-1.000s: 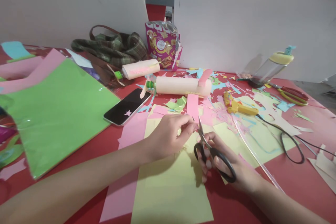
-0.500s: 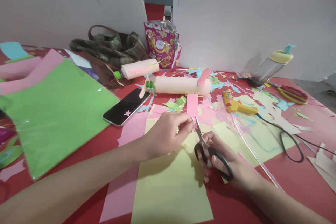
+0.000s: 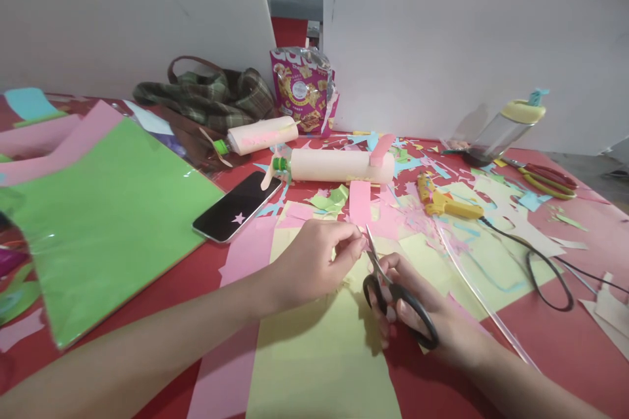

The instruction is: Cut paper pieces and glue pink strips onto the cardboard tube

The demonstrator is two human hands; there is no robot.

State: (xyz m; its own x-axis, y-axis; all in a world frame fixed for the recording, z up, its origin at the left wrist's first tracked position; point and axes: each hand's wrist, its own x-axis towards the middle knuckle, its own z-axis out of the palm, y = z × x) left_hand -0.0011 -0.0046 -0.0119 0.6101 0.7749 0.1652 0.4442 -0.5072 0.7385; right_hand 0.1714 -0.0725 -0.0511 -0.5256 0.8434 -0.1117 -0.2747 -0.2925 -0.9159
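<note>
while the left hand [image 3: 314,262] pinches a small pink scrap [image 3: 364,243] at mid-frame, the right hand [image 3: 417,314] grips black scissors [image 3: 388,281], blades narrowly parted at the scrap's edge. to cut well, i'd judge, hold the scrap taut, keep fingertips clear of the blades and take short snips. below lies yellow paper [image 3: 319,353] on the red counter [image 3: 580,340]; a phone [image 3: 236,206] sits to the upper left, a glue gun [image 3: 445,200] to the upper right.
</note>
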